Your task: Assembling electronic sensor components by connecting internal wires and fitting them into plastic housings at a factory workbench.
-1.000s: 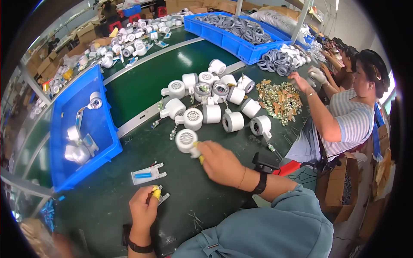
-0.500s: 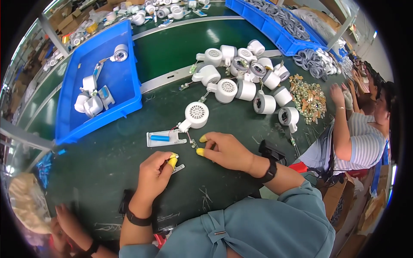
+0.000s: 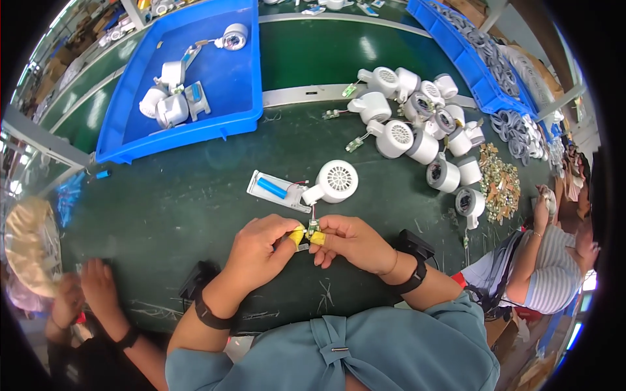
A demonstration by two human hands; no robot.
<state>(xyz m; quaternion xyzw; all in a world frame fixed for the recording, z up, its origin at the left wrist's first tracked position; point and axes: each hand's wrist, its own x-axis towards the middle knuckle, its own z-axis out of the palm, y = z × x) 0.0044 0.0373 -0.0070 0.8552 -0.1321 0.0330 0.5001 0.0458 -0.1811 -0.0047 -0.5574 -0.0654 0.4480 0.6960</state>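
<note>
My right hand (image 3: 357, 244), with yellow finger covers, pinches a small green circuit board (image 3: 313, 225) wired to a white fan head (image 3: 338, 182). Close against it, my left hand (image 3: 262, 251), also with yellow finger covers, is closed on a small pale plastic piece (image 3: 303, 247), mostly hidden by the fingertips. The fan head lies grille up just beyond my hands. Beside it rests an open white handle shell (image 3: 293, 195) holding a blue cylindrical battery (image 3: 272, 188), with thin wires running toward the fan neck.
A blue tray (image 3: 259, 107) with several fan parts stands at the far left. White fan heads (image 3: 394, 138) and a heap of small circuit boards (image 3: 499, 186) lie to the right. Grey rings fill a blue bin (image 3: 466, 72). Co-workers' hands (image 3: 98, 287) are at lower left and at right.
My hands have come together, and my right fingers have closed on the circuit board. The fan head and handle shell have shifted relative to each other. The whole view has turned left.
</note>
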